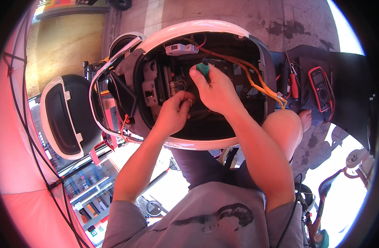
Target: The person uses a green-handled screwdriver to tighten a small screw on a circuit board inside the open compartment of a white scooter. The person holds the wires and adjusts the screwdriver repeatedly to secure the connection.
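Green handle (203, 69): right fingers (200, 80) wrap it, seemingly for control; left fingers (182, 96) pinch a small pale piece (190, 101), perhaps steadying it.

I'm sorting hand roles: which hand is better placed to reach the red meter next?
Probably the right hand: it is nearer the red meter, though it grips a green-handled tool that may need putting down first. The left hand is farther away.
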`<state>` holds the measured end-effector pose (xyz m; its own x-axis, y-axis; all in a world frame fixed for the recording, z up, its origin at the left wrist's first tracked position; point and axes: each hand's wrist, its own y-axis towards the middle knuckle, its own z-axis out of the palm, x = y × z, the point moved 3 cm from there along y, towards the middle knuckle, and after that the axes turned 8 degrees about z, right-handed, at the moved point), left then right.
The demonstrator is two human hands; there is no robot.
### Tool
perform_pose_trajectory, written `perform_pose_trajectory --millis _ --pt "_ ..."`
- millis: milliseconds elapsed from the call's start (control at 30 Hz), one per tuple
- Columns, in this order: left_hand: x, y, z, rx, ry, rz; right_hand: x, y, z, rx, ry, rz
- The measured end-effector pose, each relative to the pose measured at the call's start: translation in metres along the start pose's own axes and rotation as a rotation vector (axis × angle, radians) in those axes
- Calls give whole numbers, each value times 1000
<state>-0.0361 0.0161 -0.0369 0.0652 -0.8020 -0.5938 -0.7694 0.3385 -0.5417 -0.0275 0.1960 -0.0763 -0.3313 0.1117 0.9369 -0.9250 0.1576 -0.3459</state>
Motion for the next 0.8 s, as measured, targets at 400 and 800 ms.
perform_pose_trajectory --millis 400,800 --pt "1 -5 -8 192 -58 -25 -15 -22 3 344 402 366" --pt "-13 -9 -16 213 120 200 -11 -31 2 338 452 487"
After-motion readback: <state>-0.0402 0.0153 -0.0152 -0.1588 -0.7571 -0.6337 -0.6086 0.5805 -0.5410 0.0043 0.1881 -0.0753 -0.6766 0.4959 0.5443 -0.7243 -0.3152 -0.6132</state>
